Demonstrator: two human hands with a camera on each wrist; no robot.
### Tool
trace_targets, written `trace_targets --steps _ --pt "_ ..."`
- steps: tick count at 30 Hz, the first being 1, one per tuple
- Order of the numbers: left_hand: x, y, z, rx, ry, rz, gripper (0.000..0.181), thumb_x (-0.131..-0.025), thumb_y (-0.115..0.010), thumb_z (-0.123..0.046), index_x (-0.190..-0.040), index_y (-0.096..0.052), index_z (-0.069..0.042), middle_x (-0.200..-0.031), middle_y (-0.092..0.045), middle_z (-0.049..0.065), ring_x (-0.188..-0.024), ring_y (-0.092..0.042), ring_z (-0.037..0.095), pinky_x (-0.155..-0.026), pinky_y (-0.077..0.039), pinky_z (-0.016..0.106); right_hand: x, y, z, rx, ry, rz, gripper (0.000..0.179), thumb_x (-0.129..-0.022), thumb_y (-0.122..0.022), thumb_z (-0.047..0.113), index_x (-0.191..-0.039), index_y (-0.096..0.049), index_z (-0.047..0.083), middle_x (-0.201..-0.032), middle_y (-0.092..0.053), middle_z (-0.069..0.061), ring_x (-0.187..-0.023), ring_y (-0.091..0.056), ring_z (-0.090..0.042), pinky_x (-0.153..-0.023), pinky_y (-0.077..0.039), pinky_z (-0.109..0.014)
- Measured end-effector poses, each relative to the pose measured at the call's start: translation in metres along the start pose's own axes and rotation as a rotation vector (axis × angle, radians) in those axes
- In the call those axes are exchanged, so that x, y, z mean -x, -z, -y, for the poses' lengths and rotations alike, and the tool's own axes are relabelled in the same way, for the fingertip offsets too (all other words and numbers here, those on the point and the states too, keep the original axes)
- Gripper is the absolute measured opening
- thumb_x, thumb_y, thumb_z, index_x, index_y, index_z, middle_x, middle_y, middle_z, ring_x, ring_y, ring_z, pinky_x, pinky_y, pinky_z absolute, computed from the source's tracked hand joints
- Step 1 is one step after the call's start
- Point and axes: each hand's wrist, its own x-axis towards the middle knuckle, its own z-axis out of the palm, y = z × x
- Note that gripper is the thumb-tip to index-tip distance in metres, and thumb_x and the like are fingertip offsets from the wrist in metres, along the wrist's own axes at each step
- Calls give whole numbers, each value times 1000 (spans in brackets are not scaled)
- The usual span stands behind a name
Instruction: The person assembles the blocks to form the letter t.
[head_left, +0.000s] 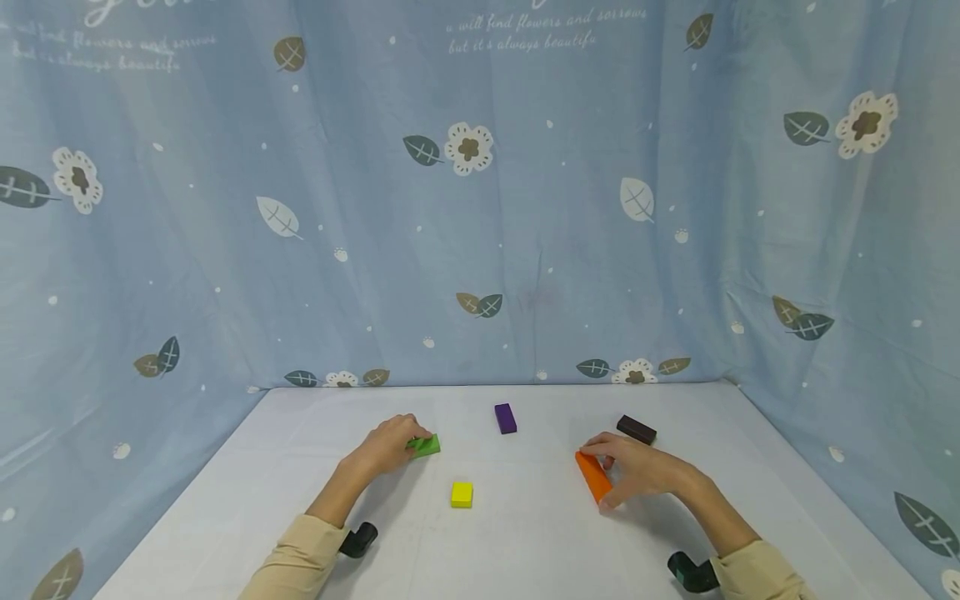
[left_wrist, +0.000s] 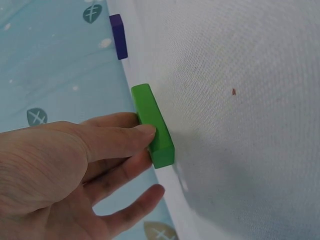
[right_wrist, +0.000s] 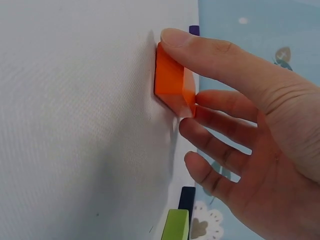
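My left hand (head_left: 388, 444) pinches a green rectangular block (left_wrist: 152, 122) between thumb and fingers, at the left of the white table. One end of this block shows past the fingertips in the head view. Over to the right, my right hand (head_left: 641, 469) holds an orange block (head_left: 592, 475), thumb at its near end and fingertips at its far end. The right wrist view shows the orange block (right_wrist: 170, 75) resting at the table surface, with the ring and little fingers apart from it. Between the hands sits a yellow block (head_left: 462, 494).
A purple block (head_left: 506, 418) lies near the back middle of the table. Behind my right hand is a dark brown block (head_left: 636, 429). A light green block (right_wrist: 176, 225) shows beside the dark one in the right wrist view. Blue patterned curtain (head_left: 480, 250) surrounds the white table (head_left: 525, 550).
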Motion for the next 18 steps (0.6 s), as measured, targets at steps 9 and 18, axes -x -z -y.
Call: trace_targets --steps 9,18 --pt "0 -1 0 4 -7 -11 33 -82 -69 9 -112 -74 -4 -98 -66 9 -94 -61 24 -81 -52 43 -3 -2 5 80 -38 -68 80 -71 -87 37 -135 -57 1 -131 -54 -9 -100 -52 -19 -80 -47 -25" --pt "-1 -1 0 0 -18 -14 33 -82 -68 9 -112 -74 -3 -98 -66 10 -92 -60 22 -80 -52 43 -12 -4 10 108 -72 -115 81 -70 -87 38 -135 -57 0 -130 -56 -8 -103 -56 -19 -88 -52 -37"
